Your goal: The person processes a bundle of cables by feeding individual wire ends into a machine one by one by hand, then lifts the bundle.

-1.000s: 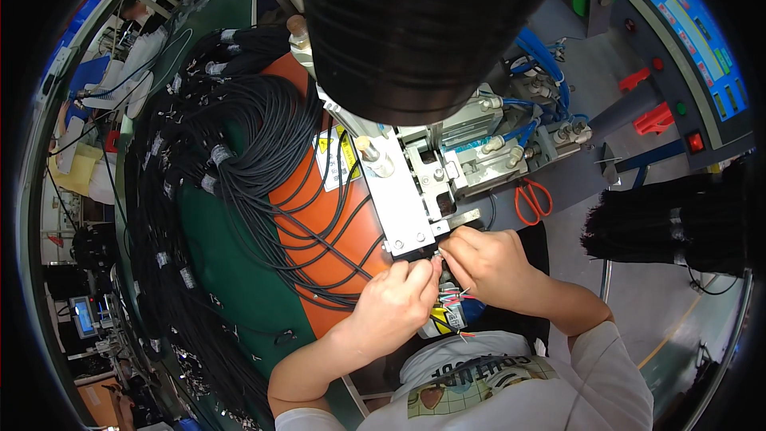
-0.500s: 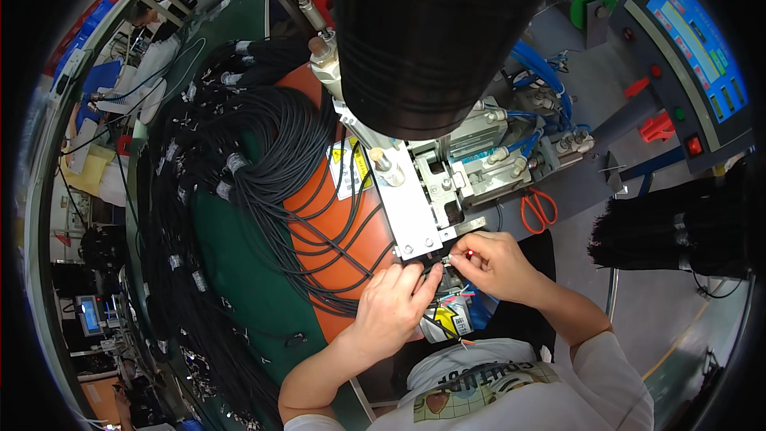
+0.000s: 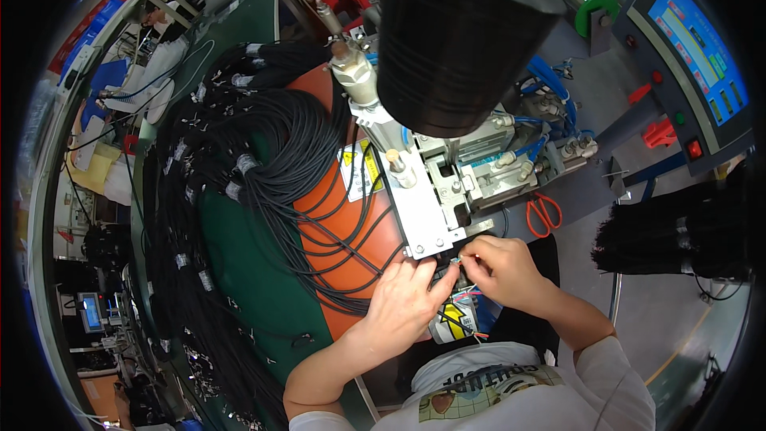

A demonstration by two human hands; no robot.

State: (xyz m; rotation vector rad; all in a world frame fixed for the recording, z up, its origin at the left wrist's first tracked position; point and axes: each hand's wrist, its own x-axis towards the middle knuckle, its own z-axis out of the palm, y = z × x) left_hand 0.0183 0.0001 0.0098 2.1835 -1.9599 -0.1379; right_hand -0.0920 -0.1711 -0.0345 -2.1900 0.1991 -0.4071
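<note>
Both my hands meet at the front end of a bench machine's white metal plate (image 3: 420, 219). My left hand (image 3: 401, 301) is closed, its fingertips partly hidden at the plate's edge and its thumb beside a small silvery cable end (image 3: 456, 261). From the other side, my right hand (image 3: 508, 273) pinches at the same small end, its thumb and forefinger pressed together. What lies inside the left fingers is hidden. Thin coloured wires (image 3: 469, 294) show just below the fingertips, above a white and yellow warning label (image 3: 453, 322).
Coiled black cables (image 3: 283, 140) spread over an orange board (image 3: 323, 195) and a green mat (image 3: 239, 243) to the left. A large black cylinder (image 3: 459, 48) hangs over the machine. Red-handled scissors (image 3: 544, 215), a touch screen (image 3: 694, 44) and a hanging black bundle (image 3: 662, 238) are at right.
The whole view has shifted slightly, moving the machine a little right. My hands stay together at the plate's front end; the red glint by my right fingertips is gone.
</note>
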